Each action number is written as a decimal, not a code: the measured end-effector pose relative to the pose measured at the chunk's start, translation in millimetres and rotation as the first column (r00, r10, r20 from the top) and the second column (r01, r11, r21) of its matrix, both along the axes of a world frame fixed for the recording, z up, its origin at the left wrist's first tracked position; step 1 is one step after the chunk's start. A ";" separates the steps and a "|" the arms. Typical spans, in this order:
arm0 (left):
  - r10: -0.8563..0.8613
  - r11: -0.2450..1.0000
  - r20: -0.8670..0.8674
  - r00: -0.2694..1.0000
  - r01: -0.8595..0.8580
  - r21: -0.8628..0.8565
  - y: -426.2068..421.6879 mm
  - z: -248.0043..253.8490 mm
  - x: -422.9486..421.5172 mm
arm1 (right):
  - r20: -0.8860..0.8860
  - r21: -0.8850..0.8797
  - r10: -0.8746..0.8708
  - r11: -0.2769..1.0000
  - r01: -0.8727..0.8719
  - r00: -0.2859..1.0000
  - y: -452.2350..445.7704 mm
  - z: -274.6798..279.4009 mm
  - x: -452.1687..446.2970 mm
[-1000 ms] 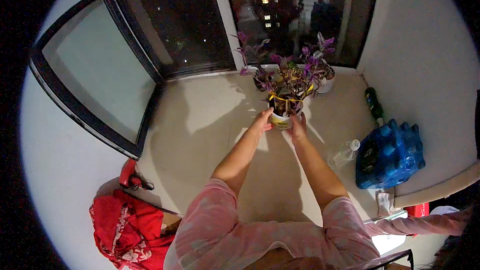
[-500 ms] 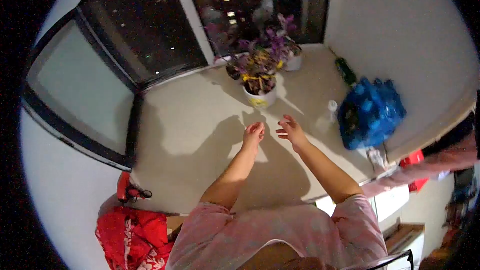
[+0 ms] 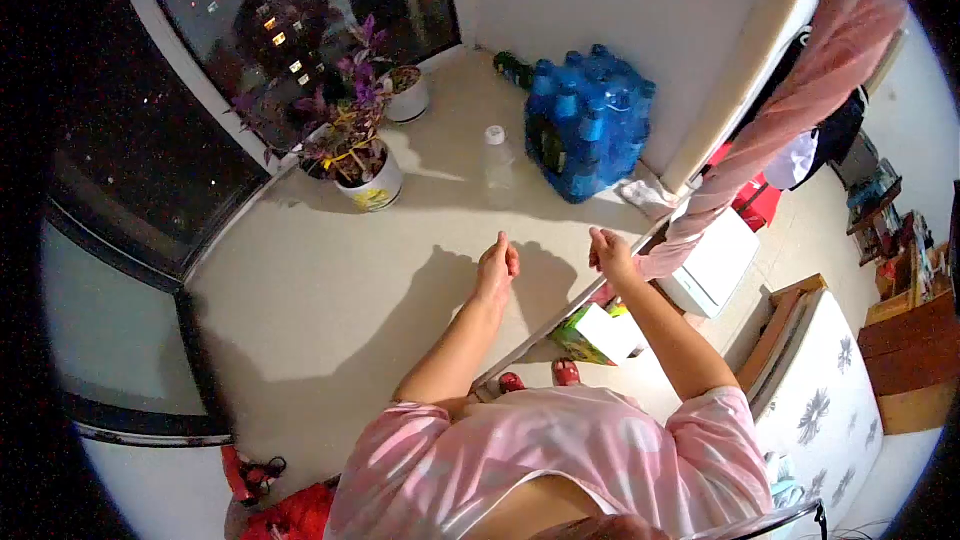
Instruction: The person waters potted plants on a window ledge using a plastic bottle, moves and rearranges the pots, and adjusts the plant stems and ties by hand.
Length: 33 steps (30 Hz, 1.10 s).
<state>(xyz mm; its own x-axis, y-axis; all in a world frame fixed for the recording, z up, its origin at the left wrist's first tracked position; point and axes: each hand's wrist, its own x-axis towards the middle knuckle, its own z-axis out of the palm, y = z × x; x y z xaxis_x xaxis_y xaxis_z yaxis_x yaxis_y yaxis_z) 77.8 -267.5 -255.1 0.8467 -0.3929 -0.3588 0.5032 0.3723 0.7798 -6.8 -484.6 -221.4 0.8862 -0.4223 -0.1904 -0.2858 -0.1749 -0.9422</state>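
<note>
My left hand [image 3: 495,268] is held over the pale sill, fingers curled in and thumb up, with nothing seen in it. To its right, my right hand [image 3: 612,255] is also curled closed near the sill's front edge, and no object shows in it. Neither hand touches anything. Beyond them stands a clear plastic bottle [image 3: 498,165] with a white cap. A blue-wrapped pack of bottles [image 3: 590,125] is behind my right hand, against the wall. A white flower pot [image 3: 375,185] with a purple-leaved plant stands ahead and left.
A second potted plant [image 3: 406,95] is by the window. A green bottle [image 3: 513,69] lies beside the pack. A twisted pink curtain [image 3: 760,140] hangs at the right. Below the sill edge are a green-and-white box [image 3: 595,333] and a white cabinet [image 3: 712,260]. A bed [image 3: 820,410] is at lower right.
My view has turned right, so the plants and blue pack shift left, and the bed and box come into view. My right hand's spread fingers have curled in.
</note>
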 end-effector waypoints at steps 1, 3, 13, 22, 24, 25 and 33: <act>-0.029 1.000 0.010 1.000 0.029 0.000 -6.5 -0.5 -5.0 | 0.005 -0.151 -0.002 0.989 0.003 1.000 -26.0 -13.5 -0.4; -0.068 0.998 0.011 0.998 0.068 0.004 -17.8 3.6 -15.5 | 0.247 -0.504 -0.033 0.849 0.157 0.969 -82.9 -61.8 4.1; 0.071 0.994 -0.041 0.997 -0.067 0.090 -57.1 9.5 -75.3 | 0.079 -0.917 -0.007 0.392 0.076 0.997 -154.8 -54.0 12.1; -0.035 0.980 0.091 0.995 0.016 0.198 -113.8 47.6 -127.0 | 0.245 -0.715 0.217 0.699 0.025 0.945 -150.0 -14.6 -36.4; -0.120 0.973 0.162 0.980 0.083 0.216 -132.4 44.4 -127.1 | 0.438 -0.527 0.208 0.848 0.062 0.875 -140.5 5.8 -70.8; -0.178 0.966 0.191 0.965 0.135 0.218 -145.9 52.8 -132.3 | 0.477 -0.412 0.174 0.910 0.044 0.861 -137.0 13.4 -88.3; -0.697 0.716 0.391 0.601 0.610 0.340 -265.5 39.5 -213.6 | 0.228 -0.113 -0.268 0.948 0.299 0.936 -162.9 -2.1 -241.2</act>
<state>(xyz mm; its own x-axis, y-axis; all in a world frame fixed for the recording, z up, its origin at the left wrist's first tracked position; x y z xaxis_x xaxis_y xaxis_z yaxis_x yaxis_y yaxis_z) -135.8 -533.0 -215.6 0.4549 -0.8838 -0.1098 0.1262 -0.0581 0.9903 -248.0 -647.5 -223.4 0.7389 -0.6705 0.0658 -0.1448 -0.2534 -0.9565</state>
